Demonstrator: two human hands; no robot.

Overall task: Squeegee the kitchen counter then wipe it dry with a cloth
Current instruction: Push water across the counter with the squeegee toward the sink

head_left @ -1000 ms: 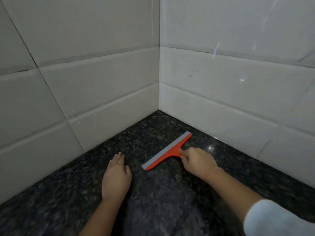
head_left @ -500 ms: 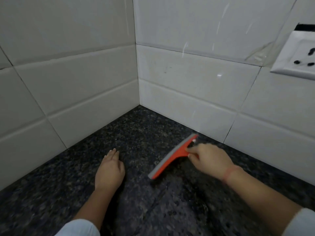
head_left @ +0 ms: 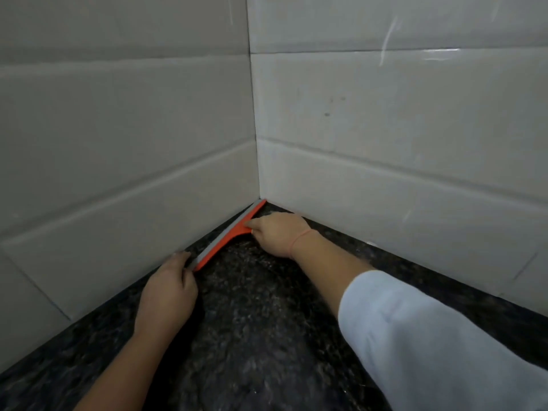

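Right hand (head_left: 274,232): closed around the squeegee (head_left: 229,234) handle, forefinger stretched along the orange neck; thin orange band on the wrist, pale blue sleeve (head_left: 430,336) on the forearm. Left hand (head_left: 167,295): palm down on the counter (head_left: 267,336), fingers curled, fingertips at the near end of the blade; cannot tell whether they pinch it or only touch. Squeegee: orange body, grey rubber strip, lying along the foot of the left wall (head_left: 118,158), far end in the corner where the two tiled walls meet. Counter: dark speckled stone, with some sheen in front of the blade. Right wall (head_left: 385,143): white tiles, a few faint streaks and small spots.
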